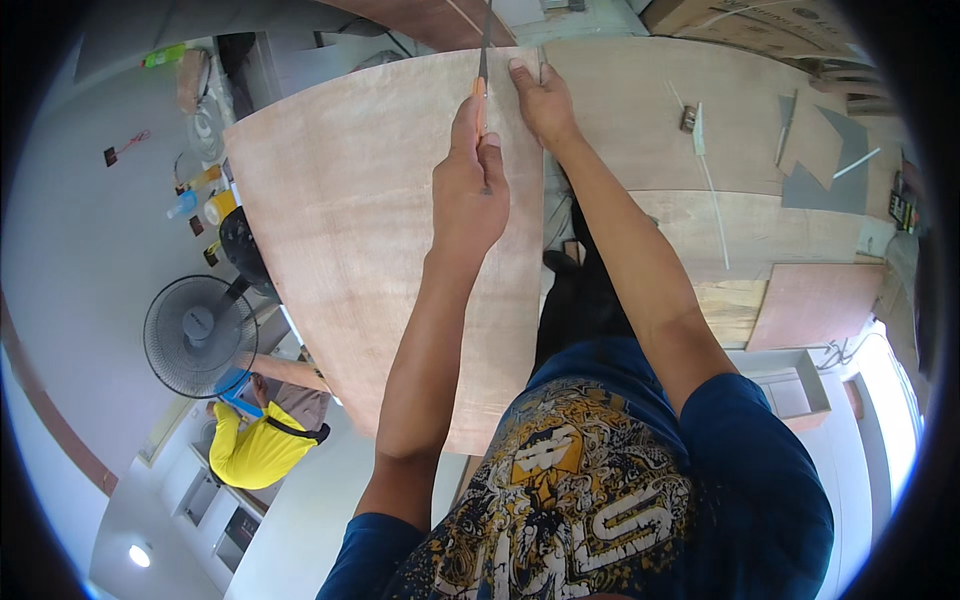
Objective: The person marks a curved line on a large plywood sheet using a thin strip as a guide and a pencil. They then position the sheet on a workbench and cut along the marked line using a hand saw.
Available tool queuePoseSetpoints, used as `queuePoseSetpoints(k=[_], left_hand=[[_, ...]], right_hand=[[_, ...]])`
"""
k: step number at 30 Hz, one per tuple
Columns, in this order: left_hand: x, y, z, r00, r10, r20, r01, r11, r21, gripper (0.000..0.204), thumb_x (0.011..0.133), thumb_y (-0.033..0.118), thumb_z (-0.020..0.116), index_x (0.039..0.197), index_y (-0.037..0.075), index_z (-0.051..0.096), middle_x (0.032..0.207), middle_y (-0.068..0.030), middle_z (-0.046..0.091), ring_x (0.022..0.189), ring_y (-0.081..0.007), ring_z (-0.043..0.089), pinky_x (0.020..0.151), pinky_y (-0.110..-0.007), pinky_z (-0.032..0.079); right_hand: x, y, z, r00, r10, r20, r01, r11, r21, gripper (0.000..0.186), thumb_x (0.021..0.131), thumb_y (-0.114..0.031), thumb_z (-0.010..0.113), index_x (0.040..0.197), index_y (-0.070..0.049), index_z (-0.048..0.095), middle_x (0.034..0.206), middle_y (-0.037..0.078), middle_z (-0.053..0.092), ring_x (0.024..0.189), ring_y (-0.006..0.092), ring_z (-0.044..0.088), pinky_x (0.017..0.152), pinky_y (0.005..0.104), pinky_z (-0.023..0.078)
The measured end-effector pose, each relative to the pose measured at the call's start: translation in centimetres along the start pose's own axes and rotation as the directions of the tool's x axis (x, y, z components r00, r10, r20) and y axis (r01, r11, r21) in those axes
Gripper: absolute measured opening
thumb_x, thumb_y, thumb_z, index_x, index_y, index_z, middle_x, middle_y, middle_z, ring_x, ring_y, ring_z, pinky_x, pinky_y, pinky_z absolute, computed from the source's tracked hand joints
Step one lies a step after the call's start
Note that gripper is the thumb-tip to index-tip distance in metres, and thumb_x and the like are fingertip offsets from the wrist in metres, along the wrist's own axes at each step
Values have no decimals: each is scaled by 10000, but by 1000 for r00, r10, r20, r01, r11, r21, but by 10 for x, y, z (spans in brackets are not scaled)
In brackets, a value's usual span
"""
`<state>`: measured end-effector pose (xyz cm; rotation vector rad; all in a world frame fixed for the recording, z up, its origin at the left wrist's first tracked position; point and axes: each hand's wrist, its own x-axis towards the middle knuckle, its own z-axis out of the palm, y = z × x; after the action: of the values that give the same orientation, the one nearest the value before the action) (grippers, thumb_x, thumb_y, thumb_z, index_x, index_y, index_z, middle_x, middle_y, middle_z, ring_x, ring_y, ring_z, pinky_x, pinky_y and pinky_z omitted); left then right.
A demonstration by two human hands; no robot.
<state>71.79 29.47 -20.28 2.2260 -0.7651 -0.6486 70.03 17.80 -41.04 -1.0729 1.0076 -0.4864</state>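
Head view: you look down at a large, pale plywood sheet [350, 230], spread in front of you & to your L. Your L hand [470, 190] is closed round the orange handle of a tool [481, 105]; its thin dark blade points away from you, past the sheet's far edge. Your R hand [545, 103] is just beside it, at the sheet's far R corner, thumb on the top face; the other fingers are mostly hidden, so can't tell if it's clamped on the edge.

To your R, across a narrow gap, is a 2nd wood panel [630, 130] w/ a thin white strip [717, 210] & a grey piece [808, 190] on it. A cardboard box [750, 28] is at the far R. To your L: a black fan [200, 322], &, nearer you, a person in a yellow top [262, 452].
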Motion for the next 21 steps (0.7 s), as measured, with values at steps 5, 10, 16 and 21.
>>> queuePoseSetpoints(k=[5, 10, 16, 21], left_hand=[[-34, 9, -16, 997, 76, 33, -80, 986, 144, 515, 1026, 34, 457, 1531, 75, 364, 1227, -313, 628, 928, -421, 702, 792, -381, 553], [-129, 34, -55, 996, -79, 34, 73, 987, 145, 441, 1026, 49, 471, 1461, -16, 438, 1174, -223, 695, 670, -259, 662, 642, -327, 518], [-82, 7, -28, 995, -75, 71, 60, 980, 192, 511, 967, -31, 541, 1466, 61, 482, 1068, -254, 692, 825, -356, 713, 731, -364, 558], [-55, -27, 9, 993, 63, -104, -52, 994, 100, 484, 984, 9, 540, 1456, 108, 501, 989, -205, 699, 721, -298, 670, 706, -349, 543]], right_hand=[[3, 6, 3, 999, -2, -43, 1, 1000, -24, 476, 960, -422, 671, 1019, 49, 638, 941, 217, 685, 929, 295, 657, 867, 395, 492], [-4, -18, 1, 998, -1, -64, 0, 1000, -22, 428, 971, -376, 668, 1042, 46, 639, 983, 201, 692, 947, 280, 645, 887, 392, 483], [-1, -4, 0, 999, 44, -23, -42, 994, 98, 443, 977, -351, 661, 1159, 52, 643, 1072, 178, 702, 1005, 248, 628, 935, 366, 463], [2, -3, 6, 999, -51, -4, 51, 997, 57, 463, 979, -366, 647, 1187, 47, 639, 1115, 188, 700, 1042, 255, 629, 931, 373, 468]])
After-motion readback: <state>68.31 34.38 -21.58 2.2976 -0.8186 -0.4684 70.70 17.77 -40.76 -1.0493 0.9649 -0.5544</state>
